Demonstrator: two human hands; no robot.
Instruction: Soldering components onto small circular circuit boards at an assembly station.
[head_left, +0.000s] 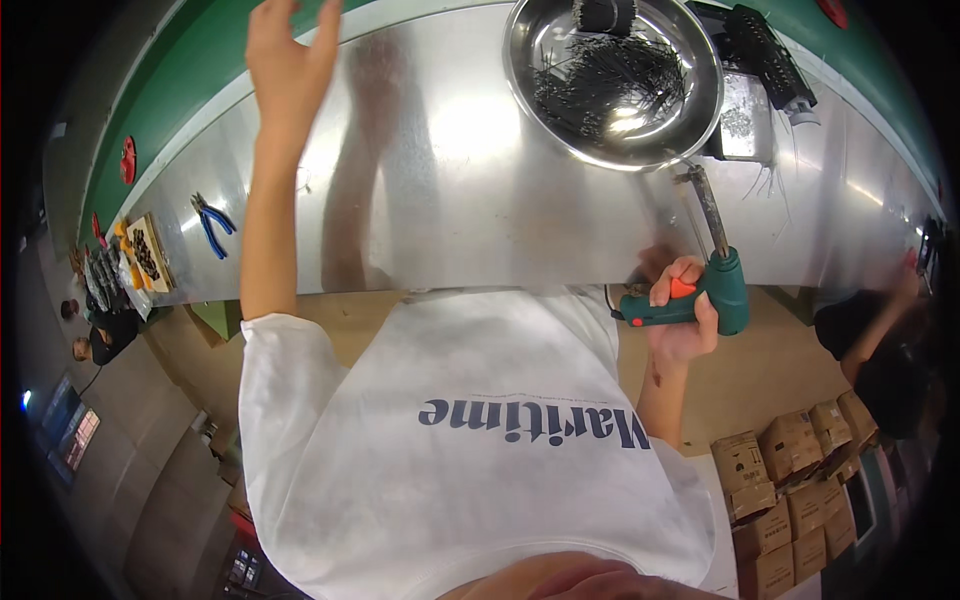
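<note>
Head view, bench: I look down on a steel bench (440,215).
Left hand (288,72): raised over the far side, digits spread; tips leave the frame, so I can't tell whether they grip anything.
Right hand (685,325): closed around the green gun-shaped tool (735,290), finger at its orange trigger (682,288), presumably for ready control.
Tool's place: at the near edge, barrel (708,205) pointing away, likely for safety, its tip near the steel bowl (522,50).
Bowl: holds black wires (610,85), probably against scattering.
Blue pliers (210,233): lying apart, left.
</note>
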